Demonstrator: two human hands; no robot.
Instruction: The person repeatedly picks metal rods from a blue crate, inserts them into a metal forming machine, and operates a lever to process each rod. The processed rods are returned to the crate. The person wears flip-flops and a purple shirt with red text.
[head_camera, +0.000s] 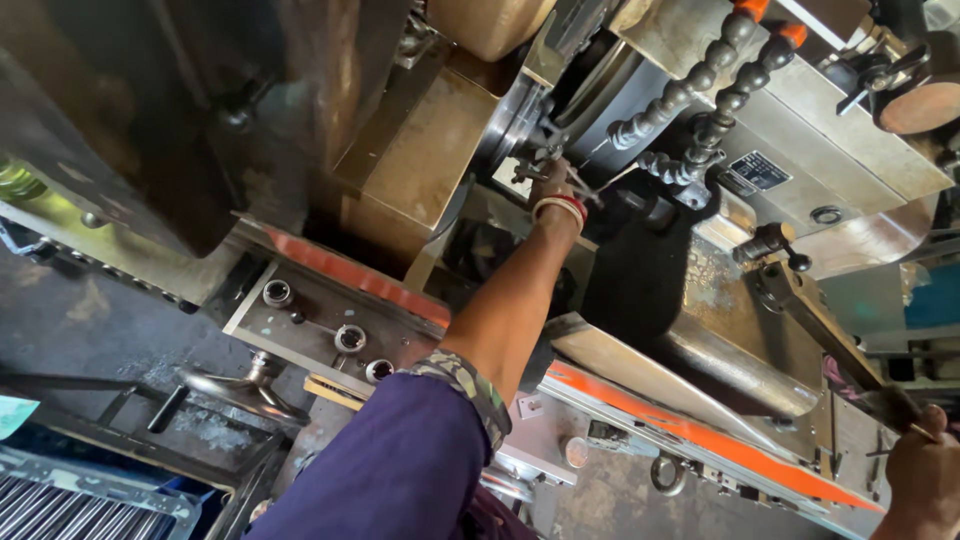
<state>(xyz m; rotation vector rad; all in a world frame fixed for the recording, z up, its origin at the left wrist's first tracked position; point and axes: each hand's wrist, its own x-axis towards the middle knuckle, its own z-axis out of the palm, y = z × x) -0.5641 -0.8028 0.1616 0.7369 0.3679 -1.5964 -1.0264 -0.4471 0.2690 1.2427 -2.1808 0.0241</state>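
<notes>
At chuck (520, 135) — left hand (553, 185)

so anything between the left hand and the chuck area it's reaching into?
Nothing visible blocks it. The left hand is already at the small metal part by the chuck face; the coolant hoses sit off to its side, apart from it.

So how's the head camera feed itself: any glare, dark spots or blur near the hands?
Head view: tilted; sunlight glares off the beige machine housing, deep shadow fills the cavity beside the left hand at the chuck, hiding its fingers; right hand on the lever is cut by the edge; sleeve slightly soft.
</notes>
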